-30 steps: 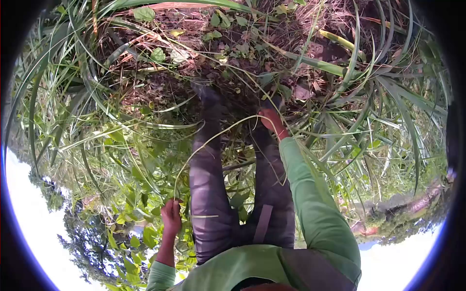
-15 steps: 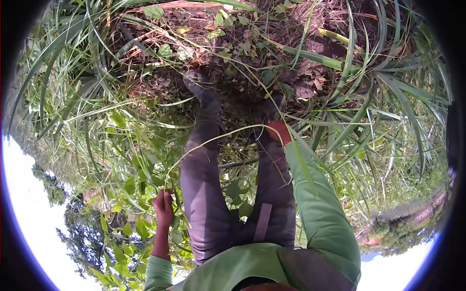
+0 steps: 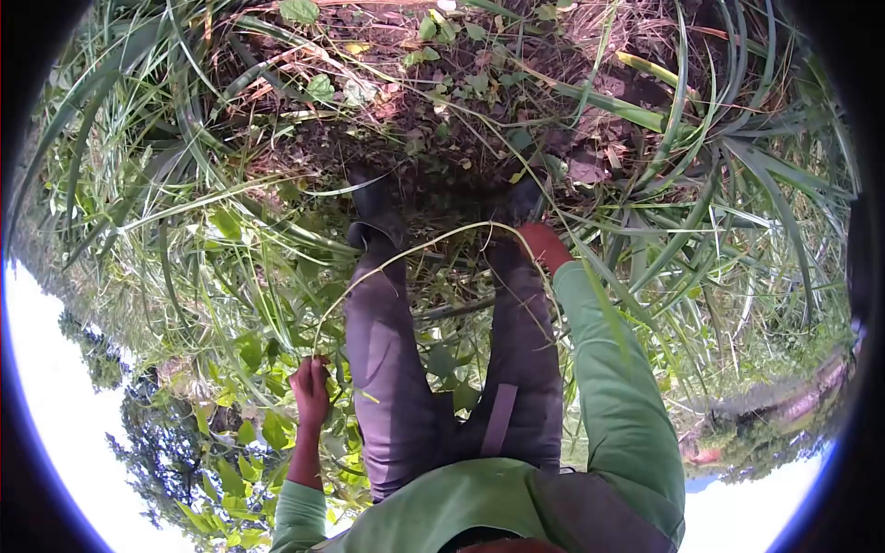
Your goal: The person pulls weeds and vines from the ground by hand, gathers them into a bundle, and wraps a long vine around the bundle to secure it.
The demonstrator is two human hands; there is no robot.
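A long pale green stem [image 3: 406, 253] arches in front of my legs. Its lower left end is pinched in my left hand [image 3: 311, 387], which is closed beside my left thigh. From there the stem curves up and across to my right hand [image 3: 539, 244], in front of my right shin. The fingers of my right hand are partly hidden by the stem and the shadow, and their grip is unclear. A thin, dry, bent stalk [image 3: 544, 318] hangs below my right hand.
My boots [image 3: 376, 203] stand on shaded soil with leaf litter [image 3: 433, 120]. Long-bladed plants [image 3: 774, 166] grow at the right, with more long blades [image 3: 101, 92] at the left. Leafy green plants [image 3: 244, 461] surround my left arm. A thin branch [image 3: 456, 309] lies between my legs.
My left hand has moved a little left and up with the stem end. My right hand has shifted slightly right. The left foot has changed position, and the stem's arch is wider.
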